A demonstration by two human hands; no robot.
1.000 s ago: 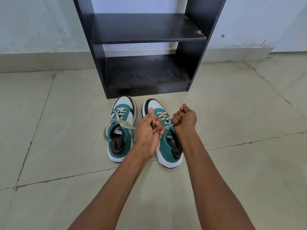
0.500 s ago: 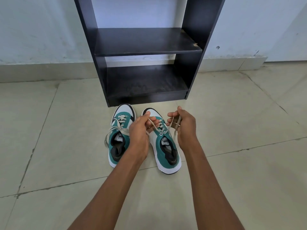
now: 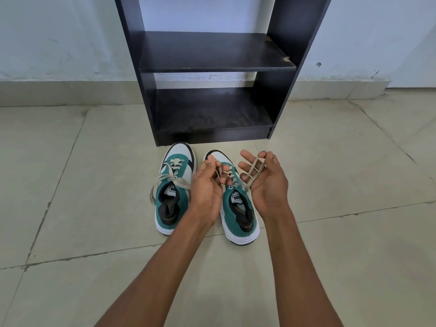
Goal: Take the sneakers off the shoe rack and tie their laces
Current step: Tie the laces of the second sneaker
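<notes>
**Laces drawn up over right sneaker, pair off the rack**

Two green-and-white sneakers stand side by side on the tiled floor [image 3: 70, 185] just in front of the black rack [image 3: 212, 109], long axes running away from the camera, toes toward the rack and heels toward the person. The left sneaker [image 3: 173, 197] lies just left of the left hand, its lace [image 3: 165, 180] loose, the ends trailing over its left side. The left hand [image 3: 207, 185] hovers over the gap between the shoes, its grip curled, pinching one end of the right sneaker's lace [image 3: 253, 172] between thumb and fingers. The right sneaker [image 3: 238, 208] sits below and between both hands. The right hand [image 3: 264, 180] is to its right, palm turned inward, fingers spread, the other lace end draped across them and pinched at the thumb tip. Half a second ago both hands were closer together and more tightly curled around the lace; the right hand has since opened out and the sneakers have not shifted on the floor.
</notes>
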